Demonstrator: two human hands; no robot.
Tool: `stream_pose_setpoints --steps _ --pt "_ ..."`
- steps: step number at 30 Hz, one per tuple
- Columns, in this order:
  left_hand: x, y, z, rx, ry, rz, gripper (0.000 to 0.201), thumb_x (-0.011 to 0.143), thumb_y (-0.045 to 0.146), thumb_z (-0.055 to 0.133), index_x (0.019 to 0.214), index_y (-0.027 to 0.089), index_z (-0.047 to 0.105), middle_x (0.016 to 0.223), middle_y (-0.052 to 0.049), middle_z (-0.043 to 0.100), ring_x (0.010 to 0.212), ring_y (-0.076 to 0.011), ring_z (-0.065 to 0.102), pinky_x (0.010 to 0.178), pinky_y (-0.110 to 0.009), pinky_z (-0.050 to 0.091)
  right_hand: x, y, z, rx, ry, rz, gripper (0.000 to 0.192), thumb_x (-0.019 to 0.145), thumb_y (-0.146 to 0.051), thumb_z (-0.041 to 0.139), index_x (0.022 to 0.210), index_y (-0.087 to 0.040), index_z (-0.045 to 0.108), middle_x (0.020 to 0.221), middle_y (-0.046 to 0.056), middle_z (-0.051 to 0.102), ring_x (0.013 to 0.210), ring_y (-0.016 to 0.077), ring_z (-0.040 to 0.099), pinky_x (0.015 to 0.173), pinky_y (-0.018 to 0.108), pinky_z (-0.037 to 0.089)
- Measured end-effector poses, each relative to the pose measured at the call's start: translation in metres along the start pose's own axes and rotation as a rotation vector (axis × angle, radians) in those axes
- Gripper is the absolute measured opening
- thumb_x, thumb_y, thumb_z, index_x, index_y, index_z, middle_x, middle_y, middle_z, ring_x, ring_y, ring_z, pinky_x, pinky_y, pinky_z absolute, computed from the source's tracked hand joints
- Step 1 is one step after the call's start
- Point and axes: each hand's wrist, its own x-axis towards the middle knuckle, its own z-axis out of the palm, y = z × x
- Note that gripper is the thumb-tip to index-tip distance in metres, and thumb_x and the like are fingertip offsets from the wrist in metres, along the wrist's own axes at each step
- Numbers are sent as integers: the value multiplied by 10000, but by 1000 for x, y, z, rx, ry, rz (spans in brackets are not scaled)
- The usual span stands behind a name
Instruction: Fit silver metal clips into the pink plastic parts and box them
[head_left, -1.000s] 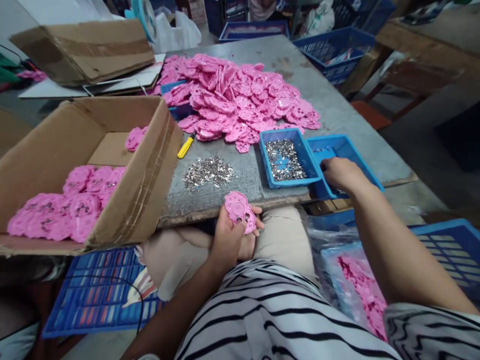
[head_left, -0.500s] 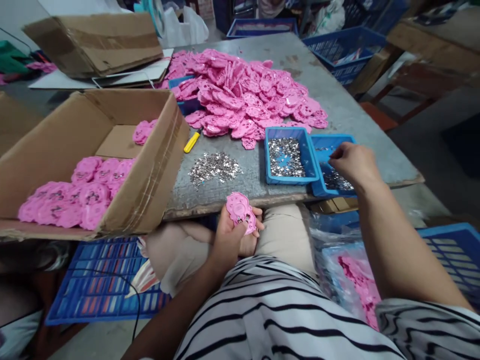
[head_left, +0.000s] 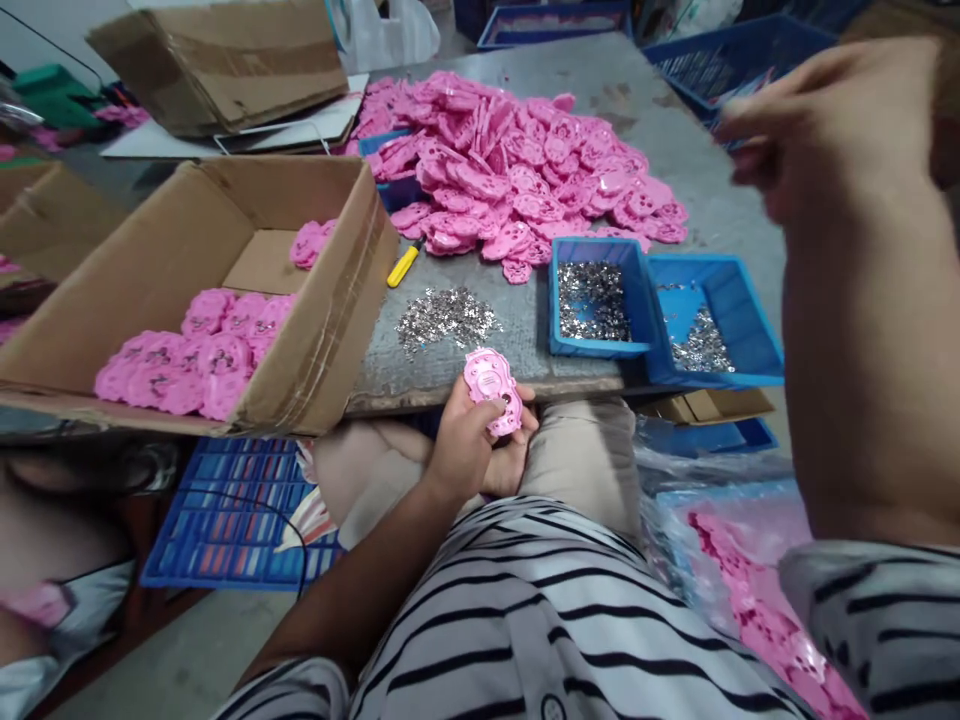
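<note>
My left hand [head_left: 466, 445] grips a pink plastic casing [head_left: 489, 378] with a scalloped outline, just in front of the table edge. Its thumb presses on the lower part, where small round holes show. My right hand [head_left: 840, 125] is raised high at the right, fingers pinched together; anything between them is too small or blurred to make out. Below it sit two blue trays, the left tray [head_left: 600, 349] and the right tray [head_left: 739, 380], both holding small silvery metal pieces. A loose pile of such metal pieces [head_left: 448, 318] lies on the table near my left hand.
A large heap of pink casings [head_left: 517, 180] covers the table's middle. An open cardboard box [head_left: 315, 330] with more casings stands left, beside a yellow-handled tool [head_left: 403, 266]. Bagged pink parts [head_left: 765, 590] are low at right; a blue crate [head_left: 217, 510] is below left. Another person sits at far left.
My right hand has lifted out of the right blue tray and moved up, nearer the camera. My left hand still holds the pink casing. The view has shifted slightly.
</note>
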Motion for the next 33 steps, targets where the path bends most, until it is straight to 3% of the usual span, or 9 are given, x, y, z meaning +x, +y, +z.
stream_pose_setpoints --steps 1,3,5,7,11,17,21,29,33 --pt "0 1 0 -11 13 -12 285 666 198 573 925 180 458 779 -11 661 544 -120 599 469 -225 417 -8 -12 11 73 -49 -6 308 834 -350 636 745 -57 665 652 18 670 513 47 437 504 220 365" --pt "-1 0 -3 -20 42 -21 300 666 226 604 923 184 454 757 -3 652 530 -121 594 454 -222 408 -37 -30 39 246 -272 -84 241 779 -321 704 647 -129 642 611 -6 653 529 63 515 526 220 409" --pt "-3 -1 -8 -18 55 -10 342 664 264 651 931 187 451 722 12 638 497 -111 573 441 -218 397 -74 -35 68 374 -513 -263 237 779 -333 704 619 -174 631 642 4 662 602 114 595 570 253 458" --pt "-4 -2 -16 -20 58 1 388 658 294 689 948 192 452 680 33 616 466 -98 550 441 -215 397 -106 -31 90 401 -578 -440 231 835 -369 634 668 -210 652 717 22 675 676 149 626 604 282 483" --pt "-7 -2 -27 -21 68 0 447 624 311 746 942 200 452 688 47 594 473 -98 559 419 -211 403 -132 -17 108 390 -501 -551 289 913 -375 513 717 -234 672 794 51 677 724 157 638 616 282 490" --pt "-8 -2 -28 -6 42 -42 430 594 254 760 900 183 466 658 42 600 490 -99 573 411 -193 395 -127 -5 103 332 -548 -603 285 896 -408 541 737 -244 712 772 47 677 689 151 640 585 261 482" --pt "-8 -3 -27 -20 98 -32 427 568 213 736 899 185 467 675 50 597 484 -98 575 395 -197 391 -132 -1 107 371 -535 -625 186 879 -326 581 795 -243 724 803 48 685 705 151 652 600 262 492" --pt "-6 -5 -26 63 146 6 403 585 150 651 933 184 451 659 55 607 463 -82 543 430 -202 400 -132 -16 116 428 -389 -433 156 867 -252 589 717 -230 624 755 21 654 712 155 618 646 286 484" --pt "-4 -8 -28 48 105 27 417 620 176 629 985 192 427 727 43 630 468 -79 539 441 -213 410 -118 -15 116 342 -373 -447 134 853 -223 578 720 -213 582 764 31 648 724 162 605 658 292 469"
